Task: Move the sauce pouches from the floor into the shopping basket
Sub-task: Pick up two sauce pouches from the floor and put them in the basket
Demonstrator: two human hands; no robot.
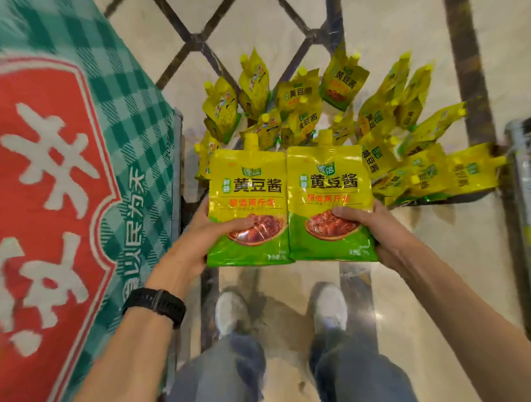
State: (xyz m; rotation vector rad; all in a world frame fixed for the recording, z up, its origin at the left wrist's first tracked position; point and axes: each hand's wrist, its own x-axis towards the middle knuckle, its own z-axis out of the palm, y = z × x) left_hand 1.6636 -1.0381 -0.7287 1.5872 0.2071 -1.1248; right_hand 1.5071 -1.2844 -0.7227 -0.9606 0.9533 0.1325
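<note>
While they're held edge to edge, one sauce pouch (pixel 247 189) gripped low by the left hand (pixel 199 236), second pouch (pixel 330 184) by the right hand (pixel 381 229), loads more pouches (pixel 311 104) heaped on the floor (pixel 403 30) just past both hands.

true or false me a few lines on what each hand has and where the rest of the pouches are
1. The left hand grips the left pouch by its lower edge. True.
2. The right hand holds nothing. False: it grips the right pouch.
3. The two held pouches are turned with their backs to the camera. False: their printed fronts face it, spouts at the top.
4. Many loose pouches sit on the floor beyond the held pair. True.
5. The black watch is on the right wrist. False: it is on the left wrist.
</note>
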